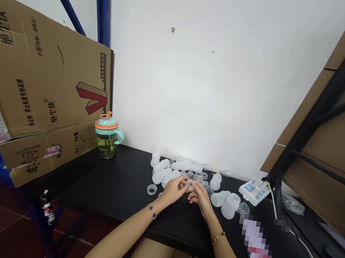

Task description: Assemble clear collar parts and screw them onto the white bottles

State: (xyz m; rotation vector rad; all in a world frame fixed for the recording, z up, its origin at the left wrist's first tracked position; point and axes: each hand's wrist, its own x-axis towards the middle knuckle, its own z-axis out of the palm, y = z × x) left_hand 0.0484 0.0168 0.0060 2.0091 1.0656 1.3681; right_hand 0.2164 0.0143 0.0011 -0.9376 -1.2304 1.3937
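Observation:
My left hand (pixel 175 189) and my right hand (pixel 200 196) meet over the middle of the black table. Between their fingertips is a small, round, clear plastic piece (pixel 190 183), partly covered by the fingers. Both hands are closed on it; whether it is a ring or a cap I cannot tell. Just behind the hands lies a heap of translucent white plastic bottles (pixel 161 175), mixed with clear caps and rings. A loose plastic ring (pixel 151 189) rests left of my left hand. To the right of my right hand stands a wide white bottle (pixel 230 207), with a clear cap (pixel 244 208) beside it.
A teal-and-orange lidded jug (pixel 106 137) stands at the back left, beside a large cardboard box (pixel 47 80). On the right are a white power strip (pixel 253 191) with a cable, a pixelated phone-like object (pixel 257 246) and a black metal frame (pixel 318 110). A white wall closes the back.

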